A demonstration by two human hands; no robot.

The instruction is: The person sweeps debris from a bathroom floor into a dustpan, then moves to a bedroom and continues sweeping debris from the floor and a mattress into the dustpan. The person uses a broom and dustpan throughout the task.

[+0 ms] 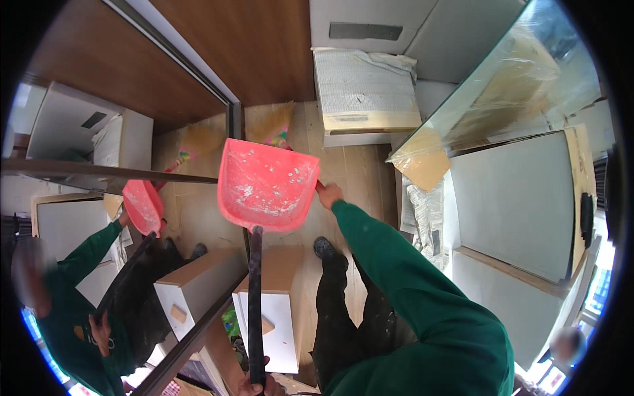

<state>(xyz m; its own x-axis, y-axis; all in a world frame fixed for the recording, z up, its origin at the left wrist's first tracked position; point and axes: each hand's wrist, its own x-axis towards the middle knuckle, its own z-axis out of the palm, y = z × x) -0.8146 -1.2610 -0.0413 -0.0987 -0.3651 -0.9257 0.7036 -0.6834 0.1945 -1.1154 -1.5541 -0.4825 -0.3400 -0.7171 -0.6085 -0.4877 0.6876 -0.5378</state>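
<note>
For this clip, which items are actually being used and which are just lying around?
In use:
- red dustpan, its long dark handle gripped by the left hand
- broom, held by the right hand

Lying about:
- small white cabinet
- mirror
- newspapers
- plastic-wrapped glass pane
- cardboard piece

- Right arm in a green sleeve reaches forward and down; right hand (328, 195) is closed.
- Left hand (257, 385), at the lower edge, is fisted in a grip.
</note>
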